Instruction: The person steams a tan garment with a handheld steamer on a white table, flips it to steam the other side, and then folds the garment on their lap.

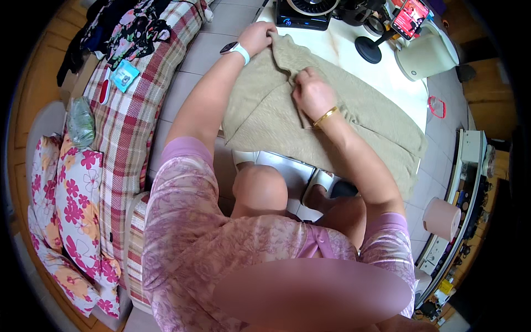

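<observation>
A large khaki fabric piece [265,108], perhaps a garment, lies across the white table [398,89] and hangs over its near edge. Seam lines and creases run through it. At its far left corner my left hand [255,39], with a watch on the wrist, pinches the edge of the cloth. Nearer the middle, my right hand [314,93] is closed on a gathered fold, and a gold bracelet circles that wrist. Between the two hands the edge is raised in a wavy ridge. The fingertips of both hands are partly hidden.
Behind the cloth stand a black appliance [305,20] with a lit display, a phone [410,17] on a black stand [368,50], and a pale green container [427,54]. A plaid-covered sofa [124,145] runs along the left. A pink bin [442,219] is at right.
</observation>
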### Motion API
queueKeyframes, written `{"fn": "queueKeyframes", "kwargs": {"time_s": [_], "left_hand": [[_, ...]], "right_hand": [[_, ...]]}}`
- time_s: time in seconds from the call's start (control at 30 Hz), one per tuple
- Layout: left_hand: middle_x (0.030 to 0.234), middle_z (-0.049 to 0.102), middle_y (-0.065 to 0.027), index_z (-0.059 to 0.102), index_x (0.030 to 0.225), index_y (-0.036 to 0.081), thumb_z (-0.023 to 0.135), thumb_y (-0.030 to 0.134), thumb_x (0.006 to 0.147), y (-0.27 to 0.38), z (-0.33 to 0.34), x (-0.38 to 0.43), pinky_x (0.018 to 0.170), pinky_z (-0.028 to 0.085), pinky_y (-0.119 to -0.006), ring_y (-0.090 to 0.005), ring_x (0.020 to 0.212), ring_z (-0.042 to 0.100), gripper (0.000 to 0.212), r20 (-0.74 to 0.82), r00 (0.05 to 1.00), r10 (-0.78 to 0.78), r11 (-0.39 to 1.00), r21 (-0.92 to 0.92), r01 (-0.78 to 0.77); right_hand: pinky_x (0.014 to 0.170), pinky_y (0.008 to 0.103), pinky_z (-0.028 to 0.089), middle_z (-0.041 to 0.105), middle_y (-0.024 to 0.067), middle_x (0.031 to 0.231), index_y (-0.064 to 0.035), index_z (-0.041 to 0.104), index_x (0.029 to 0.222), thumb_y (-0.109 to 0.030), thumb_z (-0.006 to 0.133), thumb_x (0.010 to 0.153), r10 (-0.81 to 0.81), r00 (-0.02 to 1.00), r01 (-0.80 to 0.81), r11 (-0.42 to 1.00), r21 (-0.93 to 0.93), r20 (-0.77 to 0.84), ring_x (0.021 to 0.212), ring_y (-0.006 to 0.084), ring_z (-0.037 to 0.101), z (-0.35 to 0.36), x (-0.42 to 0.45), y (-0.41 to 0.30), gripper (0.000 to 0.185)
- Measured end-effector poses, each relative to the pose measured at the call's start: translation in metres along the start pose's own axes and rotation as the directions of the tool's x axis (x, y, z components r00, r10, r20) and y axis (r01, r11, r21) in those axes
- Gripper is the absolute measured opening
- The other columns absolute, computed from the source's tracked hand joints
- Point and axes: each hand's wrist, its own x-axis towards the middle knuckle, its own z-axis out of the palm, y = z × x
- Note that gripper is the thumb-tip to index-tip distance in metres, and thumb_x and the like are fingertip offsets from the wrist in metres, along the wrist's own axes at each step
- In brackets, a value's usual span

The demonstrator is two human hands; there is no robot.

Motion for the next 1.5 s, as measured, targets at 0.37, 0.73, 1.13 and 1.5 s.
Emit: {"fn": "queueKeyframes", "kwargs": {"time_s": [0.37,0.73,1.13,1.5], "left_hand": [[0.079,0.063,-0.0104,0.06,0.085,0.008,0.06,0.015,0.073,-0.032,0.015,0.012,0.068,0.048,-0.035,-0.0257,0.075,0.061,0.014,-0.002,0.957,-0.29,0.948,-0.138,0.287],[0.085,0.064,-0.0132,0.062,0.091,0.002,0.067,0.038,0.069,-0.005,-0.073,-0.05,0.069,0.048,-0.031,-0.022,0.077,0.062,0.043,0.157,0.89,-0.428,0.89,-0.1,0.446],[0.064,0.053,-0.0024,0.057,0.082,0.0,0.066,0.031,0.075,0.035,-0.06,-0.127,0.058,0.041,-0.026,-0.0119,0.062,0.049,0.033,0.136,0.858,-0.496,0.822,-0.246,0.514],[0.08,0.06,-0.0091,0.055,0.09,0.002,0.065,0.025,0.076,0.042,-0.073,-0.125,0.068,0.045,-0.029,-0.0186,0.076,0.058,0.029,0.109,0.796,-0.595,0.755,-0.264,0.601]], "right_hand": [[0.067,0.0318,0.046,0.059,0.0125,0.083,-0.0007,0.056,0.077,-0.006,0.058,0.074,-0.228,0.948,0.092,0.865,0.494,0.223,0.074,0.0241,0.058,-0.035,-0.01,0.022,0.007],[0.091,0.038,0.039,0.05,0.0136,0.119,-0.0053,0.057,0.107,-0.018,0.064,0.074,-0.329,0.94,0.295,0.92,0.259,0.096,0.107,0.0317,0.047,-0.026,-0.024,0.015,0.036],[0.069,0.0337,0.047,0.061,0.0123,0.085,0.0006,0.056,0.088,-0.015,0.064,0.071,0.138,0.988,-0.112,0.945,0.309,-0.064,0.076,0.0259,0.058,-0.007,-0.001,0.037,0.025],[0.084,0.0293,0.043,0.056,0.0082,0.114,-0.003,0.057,0.1,-0.015,0.057,0.084,0.047,0.981,-0.167,0.687,0.707,0.186,0.098,0.0167,0.054,-0.044,-0.005,0.02,0.021]]}}
